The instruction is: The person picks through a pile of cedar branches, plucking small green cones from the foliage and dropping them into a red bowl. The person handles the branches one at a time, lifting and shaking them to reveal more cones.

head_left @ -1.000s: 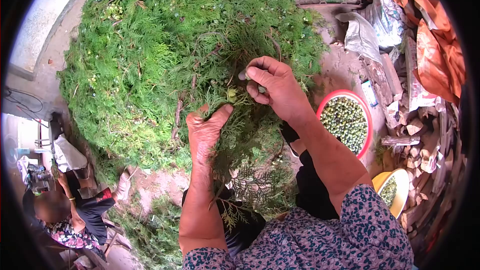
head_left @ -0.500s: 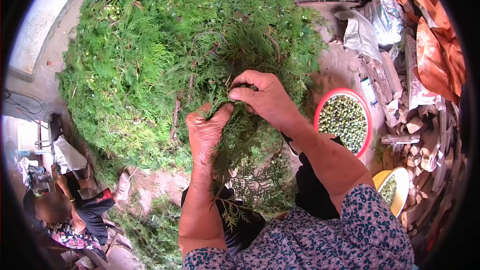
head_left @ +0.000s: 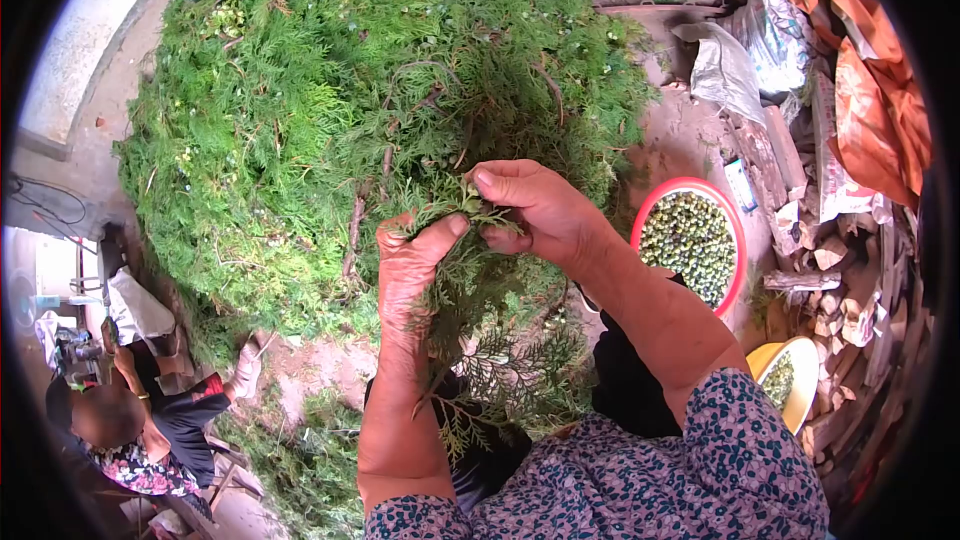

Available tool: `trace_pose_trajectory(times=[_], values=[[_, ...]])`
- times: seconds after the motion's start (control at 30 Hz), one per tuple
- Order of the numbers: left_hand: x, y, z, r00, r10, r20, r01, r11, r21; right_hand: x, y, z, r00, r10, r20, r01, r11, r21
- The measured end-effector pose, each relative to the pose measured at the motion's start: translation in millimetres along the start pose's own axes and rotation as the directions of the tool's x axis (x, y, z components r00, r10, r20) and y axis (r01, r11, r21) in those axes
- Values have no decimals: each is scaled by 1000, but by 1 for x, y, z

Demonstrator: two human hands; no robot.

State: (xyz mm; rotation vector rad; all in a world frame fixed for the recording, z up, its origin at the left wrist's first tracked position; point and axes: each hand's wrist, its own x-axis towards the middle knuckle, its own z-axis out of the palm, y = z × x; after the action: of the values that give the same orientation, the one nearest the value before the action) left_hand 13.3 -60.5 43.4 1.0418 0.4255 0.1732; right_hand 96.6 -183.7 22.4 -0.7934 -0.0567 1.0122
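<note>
The left hand (head_left: 412, 252) holds a leafy conifer branch (head_left: 462, 285), its thumb pressed down on the foliage against curled fingers. The branch hangs from this hand toward the wearer's lap, its flat sprays spread over dark trousers. The right hand (head_left: 535, 208) is just beside the left, at the upper part of the same branch, with its thumb and fingers bent around the leaf tips; whether they pinch anything cannot be told.

Beyond both hands lies a broad heap of green conifer cuttings (head_left: 260, 140), with brown twigs among the sprays. To the right of the right forearm, a red-rimmed basin (head_left: 740, 260) on the floor (head_left: 665, 145) holds many small round green cones (head_left: 688, 245). Nearer the wearer is a yellow basin (head_left: 803, 390) with more green pieces inside. Split firewood (head_left: 830, 252) lies beyond the basins, near an orange tarp (head_left: 870, 105).
</note>
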Motion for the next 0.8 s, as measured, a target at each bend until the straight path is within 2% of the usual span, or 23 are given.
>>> trace_pose_trajectory(times=[0.13,0.17,0.2,0.27,0.33,0.37,0.4,0.43,0.5,0.57,0.63,0.7,0.73,0.77,0.8], values=[[6,-10,-15,999,20,43,-22,998,53,0,1,1,999,-8,50,8,1000,0],[6,-11,-16,1000,-21,13,21,999,34,-1,2,2,999,-7,51,7,1000,0],[6,-13,-17,998,-62,-17,63,998,14,-2,3,5,1000,-6,2,6,1000,-16],[8,-17,-23,999,-45,-25,46,998,36,-4,-1,15,999,-6,-45,4,999,-32],[11,-21,-27,999,-28,-33,30,998,58,-7,-8,29,918,9,-395,-18,1000,-19],[11,-23,-28,1000,8,-14,-7,998,56,-5,-7,21,918,9,-396,-18,1000,-19],[12,-24,-28,999,44,4,-45,998,52,0,-7,4,983,-32,-182,32,999,-2],[11,-21,-26,999,45,5,-45,998,52,0,-10,-1,996,-78,41,77,997,25],[9,-12,-19,997,80,-3,-79,991,109,-2,-12,-3,994,-98,55,98,995,-2],[12,-14,-18,995,96,-5,-95,992,83,-2,-11,1,993,-112,-32,109,989,-97],[12,-13,-16,994,110,-6,-110,992,57,-3,-11,0,996,-93,-11,92,990,-104],[11,-11,-14,993,115,-39,-108,984,142,-3,-11,0,997,-72,9,73,991,-111],[11,-12,-14,993,113,-40,-106,984,143,-4,-12,1,996,-89,-1,87,977,-196],[12,-12,-15,986,164,-19,-154,958,243,-5,-12,3,994,-107,-10,100,955,-279],[13,-13,-15,978,211,8,-201,919,340,-6,-14,8,994,-107,-12,99,956,-277]])
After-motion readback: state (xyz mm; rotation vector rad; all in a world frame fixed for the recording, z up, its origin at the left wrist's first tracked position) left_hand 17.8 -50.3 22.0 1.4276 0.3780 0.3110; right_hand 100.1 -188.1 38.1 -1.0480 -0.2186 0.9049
